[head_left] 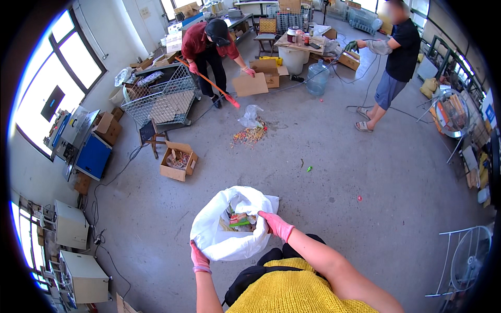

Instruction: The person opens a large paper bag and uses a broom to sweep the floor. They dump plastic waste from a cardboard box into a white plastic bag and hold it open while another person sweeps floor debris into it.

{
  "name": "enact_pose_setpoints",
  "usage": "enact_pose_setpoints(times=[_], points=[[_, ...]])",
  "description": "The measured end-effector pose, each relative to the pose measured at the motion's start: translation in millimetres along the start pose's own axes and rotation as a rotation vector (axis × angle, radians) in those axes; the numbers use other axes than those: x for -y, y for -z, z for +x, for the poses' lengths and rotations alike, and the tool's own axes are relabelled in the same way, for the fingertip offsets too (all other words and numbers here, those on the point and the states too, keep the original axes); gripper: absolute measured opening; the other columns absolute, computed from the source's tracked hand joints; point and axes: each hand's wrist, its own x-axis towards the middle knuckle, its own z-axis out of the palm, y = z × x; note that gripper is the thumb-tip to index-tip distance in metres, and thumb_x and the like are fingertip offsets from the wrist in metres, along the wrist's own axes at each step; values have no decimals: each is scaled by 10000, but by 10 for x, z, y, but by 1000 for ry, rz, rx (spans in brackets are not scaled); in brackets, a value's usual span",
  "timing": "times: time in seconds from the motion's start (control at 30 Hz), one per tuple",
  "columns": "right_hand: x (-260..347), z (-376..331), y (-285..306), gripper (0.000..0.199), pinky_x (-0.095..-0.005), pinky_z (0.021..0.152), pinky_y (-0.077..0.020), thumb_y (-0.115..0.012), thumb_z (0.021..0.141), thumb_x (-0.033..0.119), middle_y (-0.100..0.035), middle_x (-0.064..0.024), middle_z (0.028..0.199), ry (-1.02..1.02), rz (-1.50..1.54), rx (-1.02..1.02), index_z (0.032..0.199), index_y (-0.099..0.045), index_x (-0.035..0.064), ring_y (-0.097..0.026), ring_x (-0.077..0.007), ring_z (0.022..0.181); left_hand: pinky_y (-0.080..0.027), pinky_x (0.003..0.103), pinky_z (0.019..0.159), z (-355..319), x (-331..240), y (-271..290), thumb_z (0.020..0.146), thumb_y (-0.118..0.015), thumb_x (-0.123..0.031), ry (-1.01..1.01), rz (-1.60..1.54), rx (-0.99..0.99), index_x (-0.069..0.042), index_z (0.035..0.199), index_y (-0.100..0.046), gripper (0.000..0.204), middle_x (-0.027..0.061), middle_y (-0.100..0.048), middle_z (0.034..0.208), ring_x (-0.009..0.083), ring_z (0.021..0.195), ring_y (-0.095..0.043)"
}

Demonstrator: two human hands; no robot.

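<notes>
A white sack (209, 229) with its mouth turned wide stands in front of me, colourful litter (240, 220) lying inside it. My left hand (199, 257), in a pink glove, grips the sack's rim at the lower left. On the opposite side my right hand (275, 225), gloved the same, has its fingers closed over the rim. Farther off, a pile of sweepings (250, 134) with a clear plastic bag (251, 116) lies on the floor. A co-worker in a red shirt holds an orange-handled broom (211, 83) and a cardboard sheet (250, 85) near it.
An open cardboard box (178, 161) and a wire cage (164, 99) stand at the left. Another person (396, 57) in dark clothes stands at the right among cables. A water jug (317, 78) is at the back, a floor fan (453, 117) at the right.
</notes>
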Motion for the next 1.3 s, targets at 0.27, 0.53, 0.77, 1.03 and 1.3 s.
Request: enact_pose_setpoints(times=[0.27, 0.53, 0.77, 1.03, 1.3], points=[[-61, 45, 40, 532, -358, 726, -472, -557, 823, 452, -577, -73, 1043, -26, 30, 25, 1203, -510, 83, -559, -191, 891, -445, 365, 877, -80, -41, -64, 877, -418, -543, 20, 2, -53, 32, 1256, -429, 688, 140, -523, 1191, 261, 1050, -535], [96, -109, -99, 466, -357, 739, -518, -530, 879, 345, -602, -121, 985, 49, 127, 5, 1188, -480, 0, -611, -212, 851, -435, 397, 904, -47, -46, -87, 876, -414, -543, 24, -37, -37, 11, 1277, -410, 684, 143, -500, 1228, 290, 1094, -511], [489, -144, -334, 487, -279, 830, -447, -543, 864, 372, -586, -76, 1076, 196, 105, -5, 1181, -514, 3, -560, -155, 948, -372, 444, 972, 7, -189, -238, 866, -349, -574, 173, -299, 67, -51, 1325, -357, 696, 128, -423, 1319, 333, 1172, -440], [877, 73, -509, 615, -310, 926, -382, -514, 871, 413, -514, -147, 1180, 160, 132, 122, 1252, -420, -61, -499, -216, 1065, -400, 415, 939, 636, -1052, -1022, 896, -378, -478, -19, -292, 217, -12, 1258, -428, 592, 135, -498, 1233, 313, 1095, -494], [1734, -57, -554, 352, -302, 701, -513, -535, 882, 373, -599, -51, 843, 64, 540, 12, 1000, -552, 43, -601, -171, 764, -419, 393, 925, 1365, -1611, -2020, 901, -415, -439, -9, -331, 328, -11, 1149, -524, 506, 131, -578, 1125, 279, 1020, -553]])
